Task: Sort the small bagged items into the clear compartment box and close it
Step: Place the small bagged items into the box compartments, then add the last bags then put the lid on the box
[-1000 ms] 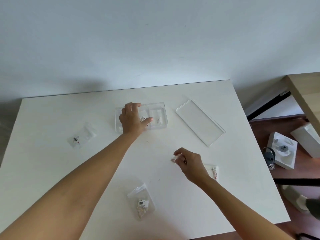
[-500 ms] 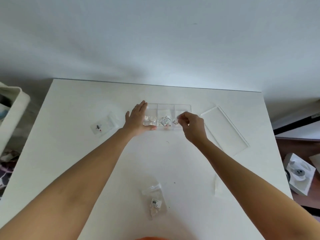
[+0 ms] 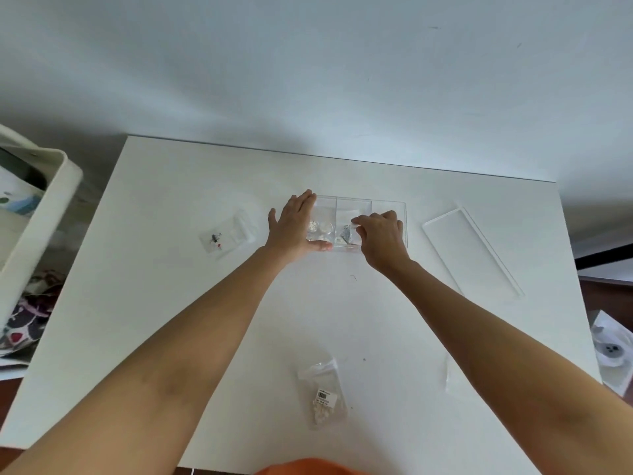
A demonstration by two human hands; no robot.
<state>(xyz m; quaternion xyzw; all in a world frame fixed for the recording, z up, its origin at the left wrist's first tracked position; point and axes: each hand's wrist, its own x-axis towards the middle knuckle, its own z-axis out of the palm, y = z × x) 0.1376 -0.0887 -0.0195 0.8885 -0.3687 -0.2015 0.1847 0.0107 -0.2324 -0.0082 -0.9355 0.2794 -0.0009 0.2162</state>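
Note:
The clear compartment box [image 3: 387, 204] lies open at the table's middle, with three compartments. My left hand [image 3: 291, 231] grips its left end, thumb along the front wall. Small pale items lie in the left compartment. My right hand [image 3: 380, 238] hovers over the right compartment, its fingertips pinched on a small bag [image 3: 347, 232] with dark pieces, low in the middle compartment. The clear lid [image 3: 472, 248] lies flat to the right. Loose bags: one [image 3: 227, 234] at the left, one with a barcode label [image 3: 323, 395] near me, one [image 3: 448, 371] partly under my right forearm.
The white table [image 3: 171, 303] stands against a pale wall. A cream bin [image 3: 37, 214] sits off its left edge, above patterned fabric [image 3: 27, 313]. White packaging [image 3: 613, 351] lies on the floor at the right. An orange garment [image 3: 308, 467] shows at the bottom.
My right hand carried a small bag from the table's front up to the box and lowered it into the middle compartment. The view swung to the left. My left hand stayed on the box.

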